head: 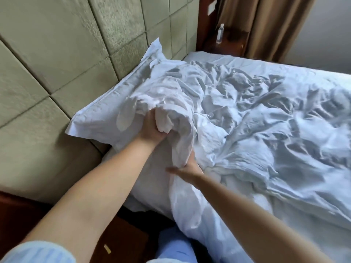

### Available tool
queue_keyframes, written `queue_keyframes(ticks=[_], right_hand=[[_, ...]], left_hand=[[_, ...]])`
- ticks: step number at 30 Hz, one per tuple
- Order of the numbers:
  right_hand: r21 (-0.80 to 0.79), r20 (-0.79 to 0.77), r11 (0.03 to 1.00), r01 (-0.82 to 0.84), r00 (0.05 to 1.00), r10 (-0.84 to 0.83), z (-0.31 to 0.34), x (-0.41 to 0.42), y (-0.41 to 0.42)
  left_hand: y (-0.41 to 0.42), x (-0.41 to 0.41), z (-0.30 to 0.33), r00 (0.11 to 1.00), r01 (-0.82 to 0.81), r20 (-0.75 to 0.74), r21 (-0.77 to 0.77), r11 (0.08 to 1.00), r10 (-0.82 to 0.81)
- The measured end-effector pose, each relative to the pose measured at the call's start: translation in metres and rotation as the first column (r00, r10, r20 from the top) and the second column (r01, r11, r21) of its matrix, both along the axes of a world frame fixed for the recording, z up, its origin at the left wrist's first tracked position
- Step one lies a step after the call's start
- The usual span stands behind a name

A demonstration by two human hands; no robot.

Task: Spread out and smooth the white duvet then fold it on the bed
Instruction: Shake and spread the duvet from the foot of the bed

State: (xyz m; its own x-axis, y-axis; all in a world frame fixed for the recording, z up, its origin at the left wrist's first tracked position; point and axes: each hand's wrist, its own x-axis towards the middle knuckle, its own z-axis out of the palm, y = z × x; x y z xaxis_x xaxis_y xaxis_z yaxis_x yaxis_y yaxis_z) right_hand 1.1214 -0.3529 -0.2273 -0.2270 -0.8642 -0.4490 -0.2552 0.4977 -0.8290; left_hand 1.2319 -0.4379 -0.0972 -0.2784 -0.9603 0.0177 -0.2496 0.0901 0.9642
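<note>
The white duvet [256, 120] lies crumpled and heavily wrinkled over most of the bed. My left hand [152, 128] grips a bunched corner of it, lifted over the white pillow [114, 111] at the head of the bed. My right hand [187, 168] sits lower, its fingers under a hanging fold of the same duvet; whether they close on the cloth is hidden. The duvet's near edge drapes over the side of the bed.
A padded green headboard [57, 54] runs along the left. At the far corner stands a dark wooden nightstand [228, 40] with a clear bottle [220, 34]; brown curtains [266, 25] hang behind it. Dark wood furniture [121, 238] is by my legs.
</note>
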Motion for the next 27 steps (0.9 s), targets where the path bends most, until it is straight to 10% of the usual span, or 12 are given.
queue_keyframes(ticks=[3, 7, 10, 12, 22, 27], right_hand=[[-0.029, -0.125, 0.97, 0.241, 0.962, -0.242, 0.02, -0.012, 0.014], [-0.156, -0.061, 0.889, 0.43, 0.894, -0.443, 0.068, -0.032, 0.015], [-0.338, -0.036, 0.888, 0.313, 0.938, -0.345, 0.105, -0.029, 0.001], [-0.358, -0.202, 0.927, 0.11, 0.96, -0.192, 0.116, -0.023, -0.012], [-0.033, -0.434, 0.969, -0.243, 0.877, 0.205, 0.074, -0.019, -0.017], [-0.012, -0.446, 0.922, -0.386, 0.827, 0.341, 0.066, -0.018, -0.015]], left_hand=[[0.005, -0.018, 0.008, 0.998, -0.023, 0.051, -0.031, 0.999, 0.025], [-0.008, -0.002, 0.006, 0.884, -0.234, -0.289, 0.408, 0.882, 0.368], [-0.004, 0.018, 0.012, 0.549, -0.206, -0.58, 0.604, 0.77, 0.601], [-0.004, 0.027, 0.01, 0.501, -0.175, -0.6, 0.636, 0.752, 0.624], [-0.022, 0.004, -0.006, 0.753, -0.226, -0.334, 0.678, 0.7, 0.567], [-0.024, -0.006, -0.026, 0.631, -0.426, -0.232, 0.693, 0.581, 0.74]])
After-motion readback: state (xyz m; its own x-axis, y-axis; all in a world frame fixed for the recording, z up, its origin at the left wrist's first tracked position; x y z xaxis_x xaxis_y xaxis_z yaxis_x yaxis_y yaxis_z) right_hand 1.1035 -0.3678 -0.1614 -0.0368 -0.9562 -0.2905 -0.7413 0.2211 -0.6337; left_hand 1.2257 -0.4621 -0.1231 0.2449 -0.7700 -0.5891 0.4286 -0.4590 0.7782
